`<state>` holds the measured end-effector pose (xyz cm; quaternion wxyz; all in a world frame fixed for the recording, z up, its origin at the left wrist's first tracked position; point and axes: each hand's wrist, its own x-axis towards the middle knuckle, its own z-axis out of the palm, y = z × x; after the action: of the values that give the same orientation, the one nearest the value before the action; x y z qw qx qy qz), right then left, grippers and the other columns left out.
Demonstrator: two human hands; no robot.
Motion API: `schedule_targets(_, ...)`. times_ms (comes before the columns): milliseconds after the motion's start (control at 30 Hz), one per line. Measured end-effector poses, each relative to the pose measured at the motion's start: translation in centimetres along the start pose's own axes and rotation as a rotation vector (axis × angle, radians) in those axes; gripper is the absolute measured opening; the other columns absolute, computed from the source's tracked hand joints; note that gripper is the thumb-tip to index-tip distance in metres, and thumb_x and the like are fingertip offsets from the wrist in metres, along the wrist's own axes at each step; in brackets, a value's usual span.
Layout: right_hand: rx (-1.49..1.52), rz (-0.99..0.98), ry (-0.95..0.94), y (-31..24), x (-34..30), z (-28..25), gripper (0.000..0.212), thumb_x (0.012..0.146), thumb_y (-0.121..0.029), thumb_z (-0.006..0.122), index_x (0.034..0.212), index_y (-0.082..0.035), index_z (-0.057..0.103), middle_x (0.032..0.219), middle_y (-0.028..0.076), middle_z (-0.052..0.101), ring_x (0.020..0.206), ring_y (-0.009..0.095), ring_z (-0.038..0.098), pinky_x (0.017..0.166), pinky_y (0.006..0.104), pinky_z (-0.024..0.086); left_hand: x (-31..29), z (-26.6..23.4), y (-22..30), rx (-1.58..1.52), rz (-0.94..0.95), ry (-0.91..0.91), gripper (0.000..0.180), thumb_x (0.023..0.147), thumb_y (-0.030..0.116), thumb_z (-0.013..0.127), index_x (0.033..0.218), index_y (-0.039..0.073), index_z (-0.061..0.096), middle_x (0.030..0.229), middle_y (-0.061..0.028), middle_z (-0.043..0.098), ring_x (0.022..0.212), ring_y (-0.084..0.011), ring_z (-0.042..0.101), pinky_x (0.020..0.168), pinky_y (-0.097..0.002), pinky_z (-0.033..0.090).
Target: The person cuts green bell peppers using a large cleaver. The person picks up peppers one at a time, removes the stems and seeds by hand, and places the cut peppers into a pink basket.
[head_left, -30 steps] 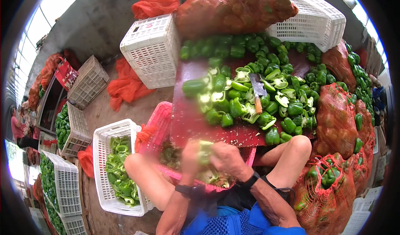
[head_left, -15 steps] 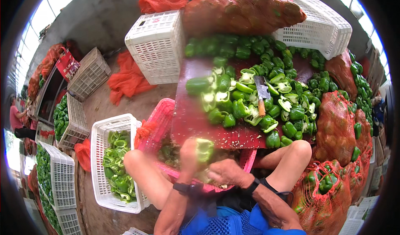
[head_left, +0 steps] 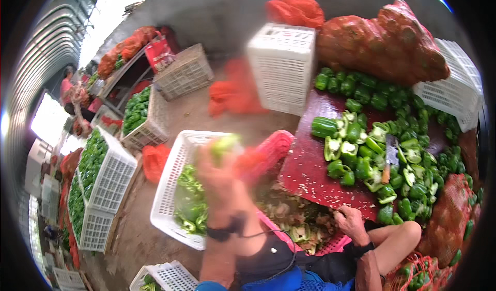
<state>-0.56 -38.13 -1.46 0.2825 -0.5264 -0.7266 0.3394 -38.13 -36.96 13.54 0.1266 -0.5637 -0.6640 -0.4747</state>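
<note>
My left hand, blurred by motion, grips a cut green pepper above the white crate of pepper pieces. Its fingers are closed on the pepper. At the near edge of the red board, my right hand has its fingers curled over the pink basket. Whatever those fingers may hold is hidden. Cores and scraps lie in the pink basket. A cleaver with a wooden handle rests among halved and whole green peppers on the board.
A tall white crate stands beyond the board, with a filled red mesh sack beside it. More sacks sit at the right. Pepper-filled crates line the left, where another person is far back. Red netting lies on the floor.
The view has swung left. My left hand has carried the cut pepper from over the pink basket to above the white crate. My right hand has moved away from it, toward the board's near edge.
</note>
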Motion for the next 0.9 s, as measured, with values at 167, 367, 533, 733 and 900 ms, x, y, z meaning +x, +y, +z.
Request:
schedule_targets(167, -0.085, -0.02, 0.156, -0.4, 2.2, -0.3, 0.011, 0.085, -0.008, 0.063, 0.077, -0.002, 0.059, 0.069, 0.018, 0.062, 0.064, 0.035, 0.063, 0.058, 0.0444, 0.048, 0.9, -5.8, -12.3, 0.204, -0.258, 0.076, 0.046, 0.088, 0.008, 0.067, 0.13, -0.005, 0.057, 0.121, -0.015, 0.064, 0.108, -0.0267, 0.061, 0.097, -0.0352, 0.047)
schedule_targets(367, -0.468, -0.046, 0.436, 2.4, 7.5, -0.7, 0.005, 0.083, -0.008, 0.065, 0.086, -0.007, 0.062, 0.084, 0.018, 0.062, 0.074, 0.038, 0.062, 0.065, 0.0481, 0.051, -1.9, -3.5, 1.9, -0.634, -0.46, -0.255, 0.016, 0.094, 0.005, 0.064, 0.108, -0.001, 0.065, 0.102, -0.0081, 0.067, 0.094, -0.0164, 0.067, 0.084, -0.0283, 0.053)
schedule_targets(533, -0.577, -0.053, 0.339, -0.4, 11.4, 0.4, 0.027, 0.076, -0.013, 0.068, 0.101, -0.006, 0.064, 0.1, 0.016, 0.064, 0.095, 0.035, 0.062, 0.082, 0.0458, 0.052, -9.5, 2.8, 6.8, -0.926, -0.706, -0.685, 0.016, 0.094, 0.004, 0.064, 0.109, -0.001, 0.062, 0.099, -0.0092, 0.068, 0.087, -0.018, 0.07, 0.078, -0.0298, 0.057)
schedule_targets(733, -0.653, -0.242, 0.354, -2.1, 13.4, 4.4, 0.009, 0.077, -0.01, 0.058, 0.086, -0.008, 0.058, 0.09, 0.016, 0.057, 0.081, 0.034, 0.056, 0.072, 0.0467, 0.045, -15.1, 5.0, 6.6, -1.03, -0.931, -0.888, 0.025, 0.096, 0.01, 0.065, 0.116, -0.003, 0.06, 0.098, -0.0109, 0.069, 0.088, -0.0193, 0.071, 0.075, -0.0296, 0.058)
schedule_targets(900, -0.459, -0.244, 0.296, -3.9, 12.6, 5.1, 0.012, 0.077, -0.01, 0.06, 0.087, -0.005, 0.06, 0.089, 0.017, 0.06, 0.083, 0.037, 0.058, 0.075, 0.0484, 0.047, -15.8, 6.5, 4.6, -1.081, -0.949, -0.794, 0.031, 0.096, 0.009, 0.064, 0.123, -0.003, 0.056, 0.106, -0.0122, 0.067, 0.091, -0.0205, 0.07, 0.078, -0.0317, 0.059)
